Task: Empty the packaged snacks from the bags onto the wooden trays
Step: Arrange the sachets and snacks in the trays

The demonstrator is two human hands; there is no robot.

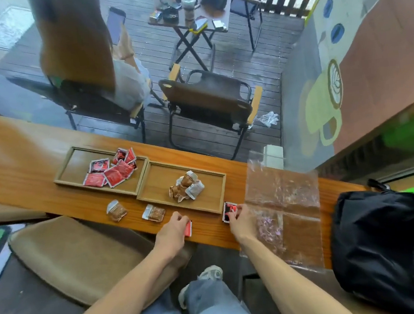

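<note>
Your left hand (173,223), nearest the lens, is grasping a red snack packet (188,229) at the table's (29,197) near edge. Working left to right: the left wooden tray (63,169) holds a heap of red packets (110,169); two brown packets (117,211) lie loose on the table in front of it; the right wooden tray (158,186) holds a small pile of brown packets (186,186). Your right hand (240,220) is grasping a second red packet (229,211) beside that tray's corner. The emptied clear bag (283,200) lies flat further right. Judgement: tidying of spilled strays is in hand. Next, carry both red packets over to the left tray, then collect the two brown ones.
</note>
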